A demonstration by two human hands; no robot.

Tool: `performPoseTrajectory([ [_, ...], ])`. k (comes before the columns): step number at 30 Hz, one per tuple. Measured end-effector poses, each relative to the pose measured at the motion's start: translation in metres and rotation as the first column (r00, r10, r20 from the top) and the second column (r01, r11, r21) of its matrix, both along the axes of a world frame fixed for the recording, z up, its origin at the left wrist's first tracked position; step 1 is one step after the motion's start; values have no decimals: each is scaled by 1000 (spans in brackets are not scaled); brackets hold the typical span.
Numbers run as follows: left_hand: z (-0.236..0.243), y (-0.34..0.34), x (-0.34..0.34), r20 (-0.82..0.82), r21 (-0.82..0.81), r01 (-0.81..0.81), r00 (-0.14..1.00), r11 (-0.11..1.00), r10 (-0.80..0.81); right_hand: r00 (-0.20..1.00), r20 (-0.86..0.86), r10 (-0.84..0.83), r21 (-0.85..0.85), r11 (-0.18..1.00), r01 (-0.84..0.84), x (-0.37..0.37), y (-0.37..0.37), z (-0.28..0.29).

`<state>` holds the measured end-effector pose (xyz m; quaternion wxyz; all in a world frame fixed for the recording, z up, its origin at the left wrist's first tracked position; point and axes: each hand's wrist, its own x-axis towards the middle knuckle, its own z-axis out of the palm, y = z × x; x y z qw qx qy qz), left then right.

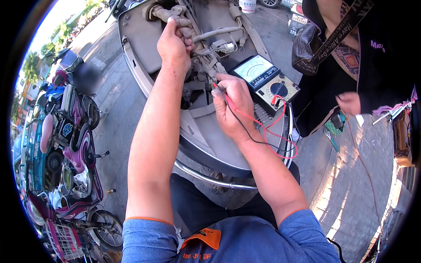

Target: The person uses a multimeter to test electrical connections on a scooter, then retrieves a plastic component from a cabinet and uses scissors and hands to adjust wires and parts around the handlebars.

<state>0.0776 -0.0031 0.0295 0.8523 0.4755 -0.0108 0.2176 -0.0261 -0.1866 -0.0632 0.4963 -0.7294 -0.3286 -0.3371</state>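
**Probes in, meter waiting for a reading**

The person leans over the opened scooter body, deep in an electrical check. By the look of it, this is the probing step: leads are down among the wiring and the analogue multimeter sits on the bodywork just to the right, dial facing up.

The left hand is up top, fingers curled tight around a grey cable bundle, holding it aside. The right hand is pinched shut on a probe, tip pressed into the connectors below; the red and black leads loop back from under that wrist to the meter.

Next move, likely, calls for a steady tip and a glance at the needle. Whether the tip actually meets metal cannot be told.

A bystander in black stands at right; parked scooters line the left.
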Motion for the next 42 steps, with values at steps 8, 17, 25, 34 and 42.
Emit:
performPoseTrajectory([
  [8, -2, 12, 3, -25, -164, 35, 999, 986, -40, 998, 65, -24, -94, 995, 30, -24, -4, 11],
  [17, -4, 10, 5, -35, -176, 34, 999, 984, -41, 248, -681, 689, 509, 689, -516, -114, -74, 22],
  [25, -8, 8, 8, -40, -131, 27, 999, 991, -33, 209, -976, 66, -118, 644, -756, -104, -135, 59],
  [34, 4, -4, -12, -57, 231, 13, 998, 973, 0, 439, -885, 151, -142, 813, -565, -97, -117, 22],
  [42, 95, -129, -198, 305, 914, -391, 841, -112, -448, 710, -688, -148, -589, 686, -428, -98, -135, 24],
])
